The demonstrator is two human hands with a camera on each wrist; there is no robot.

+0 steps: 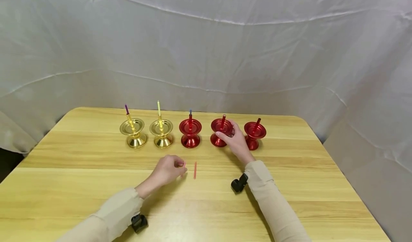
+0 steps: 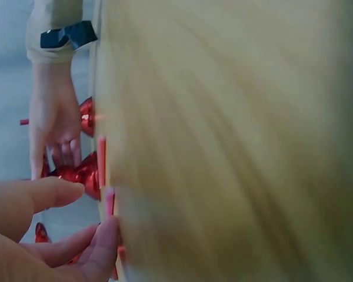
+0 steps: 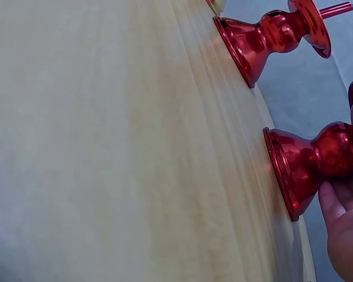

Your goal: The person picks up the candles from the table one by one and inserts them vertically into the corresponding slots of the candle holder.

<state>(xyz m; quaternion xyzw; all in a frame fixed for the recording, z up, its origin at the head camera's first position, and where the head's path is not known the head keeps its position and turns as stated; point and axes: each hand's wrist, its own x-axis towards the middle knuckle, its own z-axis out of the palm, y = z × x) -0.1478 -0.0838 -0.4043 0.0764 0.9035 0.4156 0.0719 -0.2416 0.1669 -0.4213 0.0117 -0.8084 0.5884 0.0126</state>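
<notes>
My left hand (image 1: pixel 168 170) reaches low over the table at a pink candle (image 2: pixel 110 201), thumb and fingers parted around it with a fingertip overlapping it. A second pinkish-red candle (image 1: pixel 195 170) lies just to the right. My right hand (image 1: pixel 237 142) grips a red metal candle holder (image 3: pixel 309 158), its fingers curled round the body below the dish. That holder stands upright on the table, its centre tube (image 1: pixel 223 119) showing no candle. Left of it stands another red holder (image 1: pixel 190 142) with a blue candle (image 1: pixel 190 111) in its tube.
Two gold holders stand at the left: one (image 1: pixel 137 141) carries a purple candle (image 1: pixel 127 109), the other (image 1: pixel 163 141) a pale yellow candle (image 1: pixel 159 108). Another red holder (image 1: pixel 252 143) stands right, behind my right wrist. A grey cloth (image 1: pixel 206 56) hangs behind the wooden table (image 1: pixel 305 184).
</notes>
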